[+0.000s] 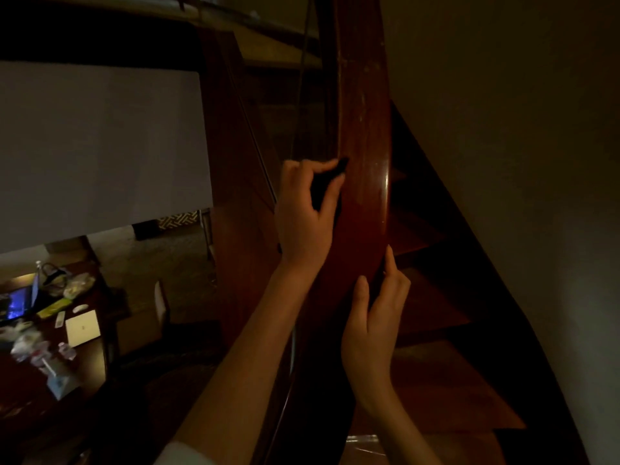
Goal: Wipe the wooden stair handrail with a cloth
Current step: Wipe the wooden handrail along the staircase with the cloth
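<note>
Handrail (364,146): dark red wood, runs up mid-view; stair treads (436,380) on its right
Cloth (330,182): dark, small, against the rail's left edge, partly hidden by fingers
Left hand (303,213): pinches the cloth between thumb and curled fingers
Right hand (369,330): lower on the rail, fingers straight, touching its right edge, holding nothing
Lower left: cluttered table (90,330)

Single head-worn wide-angle view, looking forward and steeply down along the handrail (364,182), which runs up the frame's centre at close range. The left hand (303,226) and right hand (369,333) lie nearest the lens. Stairs (436,380) descend at right; a tabletop (89,360) sits far below, lower left.
</note>
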`<state>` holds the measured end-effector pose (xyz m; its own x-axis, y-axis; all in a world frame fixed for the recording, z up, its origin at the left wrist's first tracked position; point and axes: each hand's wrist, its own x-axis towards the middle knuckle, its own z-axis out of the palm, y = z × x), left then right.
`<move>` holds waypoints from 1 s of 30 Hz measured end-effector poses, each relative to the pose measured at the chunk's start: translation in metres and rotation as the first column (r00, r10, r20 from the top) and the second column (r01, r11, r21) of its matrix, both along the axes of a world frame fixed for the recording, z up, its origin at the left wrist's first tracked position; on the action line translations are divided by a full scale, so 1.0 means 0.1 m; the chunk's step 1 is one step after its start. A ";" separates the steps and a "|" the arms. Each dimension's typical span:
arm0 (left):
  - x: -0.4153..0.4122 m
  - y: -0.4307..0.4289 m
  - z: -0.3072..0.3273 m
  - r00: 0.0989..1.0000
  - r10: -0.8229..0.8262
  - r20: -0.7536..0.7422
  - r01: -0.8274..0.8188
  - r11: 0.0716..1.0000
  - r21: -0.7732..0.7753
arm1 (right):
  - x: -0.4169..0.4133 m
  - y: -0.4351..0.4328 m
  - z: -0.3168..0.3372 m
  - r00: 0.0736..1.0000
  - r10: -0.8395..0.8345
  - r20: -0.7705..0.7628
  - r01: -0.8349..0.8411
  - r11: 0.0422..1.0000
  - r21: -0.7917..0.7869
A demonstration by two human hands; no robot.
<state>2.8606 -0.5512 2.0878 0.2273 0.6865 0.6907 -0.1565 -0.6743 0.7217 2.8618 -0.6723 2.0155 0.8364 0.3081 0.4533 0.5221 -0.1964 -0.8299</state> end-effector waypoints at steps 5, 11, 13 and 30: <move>-0.20 -0.27 -0.30 0.995 0.097 -0.037 -0.093 0.991 0.094 | 0.03 -0.02 -0.02 0.998 0.056 -0.024 -0.055 0.997 0.061; -0.69 -0.85 -0.89 0.952 0.132 -0.277 -0.047 0.955 0.294 | 0.03 -0.06 -0.03 0.978 0.161 -0.134 -0.116 0.949 0.293; -0.65 -0.94 -0.82 0.929 0.148 -0.339 -0.016 0.932 0.362 | 0.05 -0.12 -0.02 0.934 0.255 -0.249 -0.126 0.890 0.438; 0.07 -1.44 -0.47 0.821 -0.123 -0.557 0.267 0.946 0.184 | 0.86 -0.68 -0.07 0.716 0.543 -0.439 -0.220 0.772 0.596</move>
